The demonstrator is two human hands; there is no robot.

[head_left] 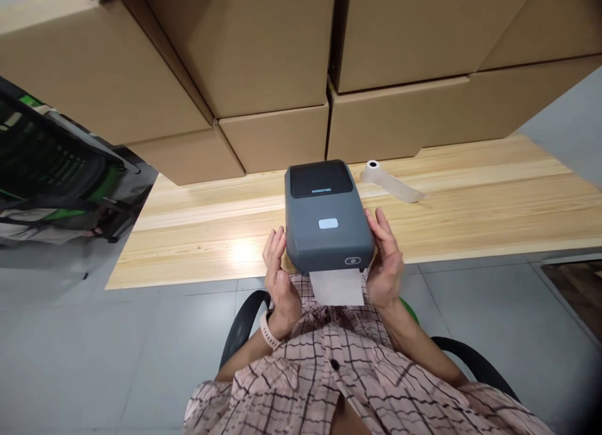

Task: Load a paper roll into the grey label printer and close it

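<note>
A grey label printer with a dark window on its lid stands at the table's front edge, directly ahead of me. From its front slot a white paper strip hangs down over the edge. My left hand is held against the printer's left side, fingers pointing up along the casing. On the opposite side my right hand presses its fingers to the casing, so the printer sits between both hands. Parts of the fingers are hidden by the casing. A partly unrolled paper roll lies behind and to the right.
Large cardboard boxes are stacked along the back of the wooden table. A black and green chair stands at the left. Black armrests flank my lap below the table edge.
</note>
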